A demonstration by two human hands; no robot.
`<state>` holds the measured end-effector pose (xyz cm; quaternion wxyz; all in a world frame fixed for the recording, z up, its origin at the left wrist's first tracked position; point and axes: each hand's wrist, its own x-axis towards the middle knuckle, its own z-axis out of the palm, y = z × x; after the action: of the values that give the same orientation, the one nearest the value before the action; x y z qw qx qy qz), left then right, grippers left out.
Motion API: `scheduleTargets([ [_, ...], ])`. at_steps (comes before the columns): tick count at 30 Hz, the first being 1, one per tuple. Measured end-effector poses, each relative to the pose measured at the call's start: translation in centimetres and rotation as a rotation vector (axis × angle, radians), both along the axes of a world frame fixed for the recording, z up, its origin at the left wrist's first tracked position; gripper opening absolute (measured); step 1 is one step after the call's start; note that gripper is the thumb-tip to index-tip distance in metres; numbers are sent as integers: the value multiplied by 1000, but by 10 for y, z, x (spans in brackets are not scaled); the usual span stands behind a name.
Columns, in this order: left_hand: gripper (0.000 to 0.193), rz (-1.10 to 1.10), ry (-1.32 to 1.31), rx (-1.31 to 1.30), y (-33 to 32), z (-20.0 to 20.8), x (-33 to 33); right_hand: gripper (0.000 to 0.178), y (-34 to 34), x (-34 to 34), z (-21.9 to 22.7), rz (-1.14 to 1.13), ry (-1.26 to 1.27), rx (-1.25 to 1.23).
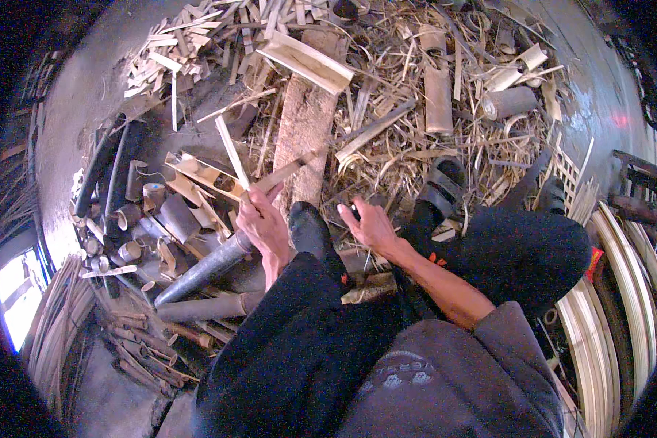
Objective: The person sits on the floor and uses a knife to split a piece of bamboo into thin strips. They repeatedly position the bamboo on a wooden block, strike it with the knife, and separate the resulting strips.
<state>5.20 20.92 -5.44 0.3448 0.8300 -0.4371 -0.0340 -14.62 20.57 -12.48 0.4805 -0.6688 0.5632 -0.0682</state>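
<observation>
My left hand (264, 228) is closed around a pale split bamboo strip (231, 152) that points up and away. A browner flat strip (286, 172) also sticks out by its fingers, slanting right across a long wooden board (306, 109); whether the hand grips it too is unclear. To the right, apart from the strips, my right hand (374, 229) is closed on a dark handle (355, 212). Only a small end of it shows by the thumb, and the rest is hidden. Between the hands, my dark shoe (308, 228) rests at the board's near end.
Bamboo shavings (387, 164) and split pieces cover the floor ahead. A halved bamboo piece (306, 62) lies across the board. Cut bamboo tubes (179, 217) and two long poles (204, 270) lie at left. Bundled pale strips (595, 350) stand at right, near a strip pile (182, 44) far left.
</observation>
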Motion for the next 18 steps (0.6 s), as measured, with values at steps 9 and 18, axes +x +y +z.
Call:
scheduleTargets([
  [9,30,-63,121,-71,-6,-6,3,45,-14,0,4,-23,33,-80],
  [18,38,36,286,13,5,-16,-1,50,-8,-15,-40,-91,58,-65],
])
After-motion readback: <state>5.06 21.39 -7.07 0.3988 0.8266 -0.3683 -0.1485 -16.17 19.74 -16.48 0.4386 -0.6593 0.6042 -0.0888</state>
